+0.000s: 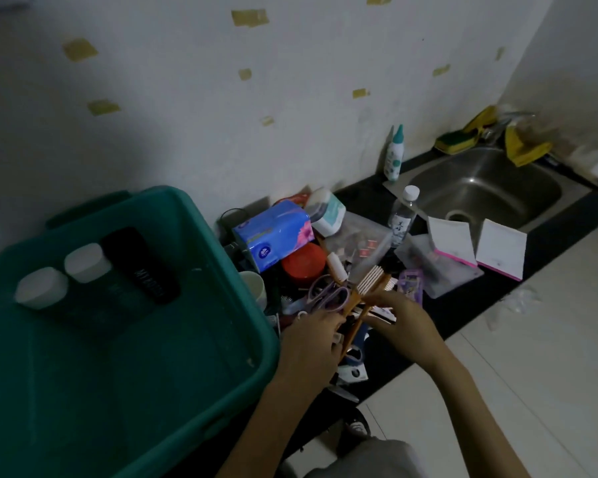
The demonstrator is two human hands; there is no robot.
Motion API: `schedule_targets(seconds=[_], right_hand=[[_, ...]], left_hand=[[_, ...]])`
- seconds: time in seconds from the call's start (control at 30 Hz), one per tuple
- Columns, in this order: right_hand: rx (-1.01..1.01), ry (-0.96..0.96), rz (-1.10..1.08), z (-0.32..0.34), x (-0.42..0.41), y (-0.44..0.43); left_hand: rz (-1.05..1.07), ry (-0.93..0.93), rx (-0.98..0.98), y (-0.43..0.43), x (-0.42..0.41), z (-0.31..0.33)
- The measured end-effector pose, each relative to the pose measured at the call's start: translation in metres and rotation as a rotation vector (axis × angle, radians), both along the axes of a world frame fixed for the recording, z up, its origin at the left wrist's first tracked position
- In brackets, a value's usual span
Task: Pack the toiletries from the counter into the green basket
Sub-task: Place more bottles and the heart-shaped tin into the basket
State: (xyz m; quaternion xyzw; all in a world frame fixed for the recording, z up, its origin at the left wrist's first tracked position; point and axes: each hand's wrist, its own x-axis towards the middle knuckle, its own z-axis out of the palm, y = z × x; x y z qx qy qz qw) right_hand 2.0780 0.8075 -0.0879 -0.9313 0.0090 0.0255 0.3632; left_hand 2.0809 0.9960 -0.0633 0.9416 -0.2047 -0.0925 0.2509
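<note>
Left hand point(311, 343) and right hand point(404, 322) both grip comb point(373, 281). Step: pickup. Next, likely: lift clear, carry left into basket point(170, 357).

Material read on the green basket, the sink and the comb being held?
Green basket: moulded plastic by the look, smooth with a dull sheen and a thick rolled rim. Sink: stainless steel, going by its brushed grey surface and soft reflections. Comb: orange-brown body with pale teeth; could be wood or plastic, too dim and blurred to settle.
</note>
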Motion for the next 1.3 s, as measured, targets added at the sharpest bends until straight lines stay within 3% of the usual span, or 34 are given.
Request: schedule_targets(seconds=[0.5, 1.07, 1.3], right_hand=[[0.119, 0.083, 0.124, -0.007, 0.067, -0.056], [0.175, 0.198, 0.405, -0.019, 0.140, -0.050], [0.138, 0.071, 0.559, 0.000, 0.199, -0.008]], left_hand=[[0.226, 0.032, -0.049, -0.058, 0.031, -0.013], [0.593, 0.127, -0.024, -0.058, 0.056, -0.026], [0.792, 0.079, -0.101, -0.028, 0.064, -0.018]])
